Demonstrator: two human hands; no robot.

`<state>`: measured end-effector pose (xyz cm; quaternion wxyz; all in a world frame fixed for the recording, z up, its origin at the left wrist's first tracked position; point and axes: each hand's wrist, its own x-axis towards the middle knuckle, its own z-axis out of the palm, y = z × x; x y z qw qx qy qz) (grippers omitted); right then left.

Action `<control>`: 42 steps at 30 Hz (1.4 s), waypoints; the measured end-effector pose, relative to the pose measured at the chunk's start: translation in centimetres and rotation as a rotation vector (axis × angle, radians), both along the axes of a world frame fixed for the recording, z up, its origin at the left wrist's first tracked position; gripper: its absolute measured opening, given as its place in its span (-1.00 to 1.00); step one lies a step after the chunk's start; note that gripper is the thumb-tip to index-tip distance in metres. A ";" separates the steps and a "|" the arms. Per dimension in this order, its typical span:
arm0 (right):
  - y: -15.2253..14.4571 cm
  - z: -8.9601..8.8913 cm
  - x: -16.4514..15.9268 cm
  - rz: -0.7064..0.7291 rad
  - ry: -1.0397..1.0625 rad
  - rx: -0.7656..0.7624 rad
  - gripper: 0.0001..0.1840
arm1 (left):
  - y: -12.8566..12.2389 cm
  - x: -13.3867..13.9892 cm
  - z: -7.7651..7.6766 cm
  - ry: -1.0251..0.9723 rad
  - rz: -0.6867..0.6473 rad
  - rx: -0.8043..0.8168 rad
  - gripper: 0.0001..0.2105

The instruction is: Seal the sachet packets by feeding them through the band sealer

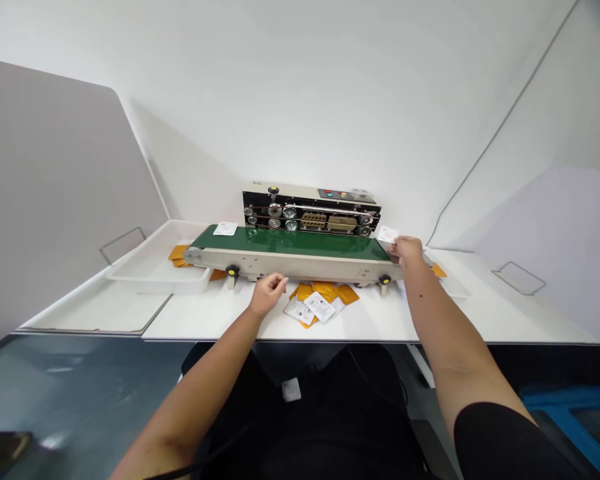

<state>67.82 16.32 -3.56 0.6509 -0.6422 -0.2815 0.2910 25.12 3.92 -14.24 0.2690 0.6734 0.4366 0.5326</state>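
My right hand [408, 249] pinches a small white printed sachet [387, 234] at the right end of the green conveyor belt [310, 244]. In front of the belt, my left hand [269, 292] is closed with its fingers curled; whether anything is inside them is hidden. Just right of that hand lies a loose pile of sachets [319, 307], some white side up and some orange. Another white sachet [225, 229] rests flat on the belt's left end. Behind the belt stands the band sealing machine [312, 215] with its rollers and exposed drive belts.
A white plastic tray [153, 283] with orange sachets [179, 255] stands under the belt's left end. More orange sachets [439, 270] lie in a tray at the right, partly behind my arm. Black knobs [233, 271] stick out from the conveyor's front.
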 end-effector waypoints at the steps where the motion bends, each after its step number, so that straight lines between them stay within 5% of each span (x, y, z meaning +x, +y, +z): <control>1: 0.4 0.1 -0.6 0.033 0.004 -0.011 -0.89 | 0.0 0.0 0.0 0.004 0.000 0.002 -0.70; 11: 2.3 1.1 -5.9 0.257 -0.069 -0.046 -0.87 | 0.2 -0.2 -0.2 0.094 0.032 0.031 -0.71; 16: -1.0 1.0 -7.4 0.036 -0.404 0.178 -0.79 | 0.3 0.3 -0.2 0.308 -0.071 0.126 -0.80; 19: -5.9 -1.2 -9.8 -0.053 -0.778 0.465 -0.70 | 0.4 1.0 -0.4 0.497 -0.311 0.181 -0.60; 22: -11.1 -5.2 -13.4 0.301 -0.937 0.544 -0.70 | 0.7 1.6 -0.9 0.603 -0.471 0.183 -0.26; 25: -14.4 -9.6 -16.3 0.730 -1.072 0.498 -0.65 | 1.0 1.9 -1.3 0.609 -0.502 0.191 -0.24; 29: -15.1 -13.6 -17.9 0.856 -1.176 0.362 -0.28 | 1.1 2.0 -1.2 0.583 -0.493 0.225 -0.33; 33: -14.5 -14.9 -17.9 0.866 -1.213 0.297 -0.35 | 1.2 2.0 -1.3 0.614 -0.409 0.216 -0.45; 38: -14.5 -15.0 -17.7 0.826 -1.214 0.274 -0.43 | 1.6 2.0 -2.1 0.607 -0.334 0.185 -0.44; 42: -14.9 -14.7 -17.5 0.809 -1.176 0.297 -0.50 | 1.9 1.5 -2.1 0.600 -0.267 0.201 -0.60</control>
